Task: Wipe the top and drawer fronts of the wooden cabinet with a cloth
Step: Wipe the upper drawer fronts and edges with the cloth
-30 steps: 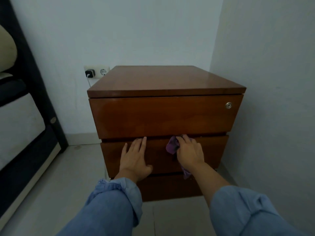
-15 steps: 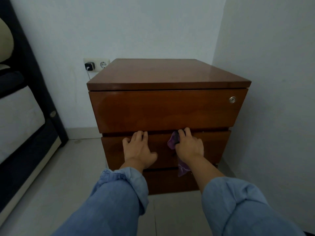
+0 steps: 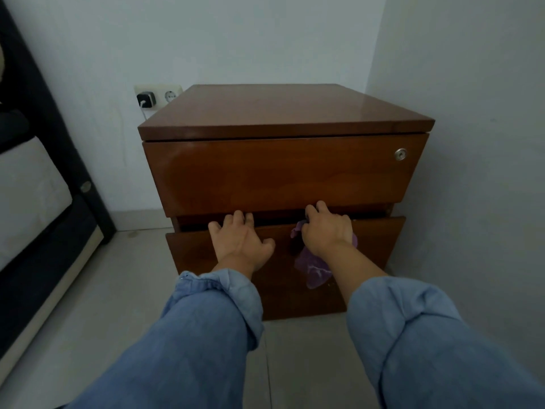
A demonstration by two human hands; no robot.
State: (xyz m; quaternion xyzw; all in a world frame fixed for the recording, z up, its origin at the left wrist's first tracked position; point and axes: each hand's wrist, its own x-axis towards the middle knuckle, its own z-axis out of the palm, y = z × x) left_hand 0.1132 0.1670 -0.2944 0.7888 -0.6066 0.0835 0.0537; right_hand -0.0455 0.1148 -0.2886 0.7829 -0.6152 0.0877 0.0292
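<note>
A brown wooden cabinet [image 3: 283,113] stands in a room corner, with a top drawer [image 3: 280,172] carrying a small metal lock. The middle drawer [image 3: 380,240] is pulled out a little toward me. My left hand [image 3: 239,240] hooks its fingers over that drawer's top edge. My right hand [image 3: 327,228] also grips the top edge and presses a purple cloth [image 3: 314,267] against the drawer front; the cloth hangs down below the palm. The bottom drawer is mostly hidden behind my arms.
A white wall [image 3: 472,143] runs close along the cabinet's right side. A wall socket with a black plug [image 3: 146,99] sits behind the cabinet's left. A dark bed frame with a pale mattress [image 3: 26,196] lines the left. Grey floor tiles [image 3: 103,290] lie between bed and cabinet.
Both hands slid up from the drawer front to its top edge, and the middle drawer has come out toward me. The view moved closer to the cabinet.
</note>
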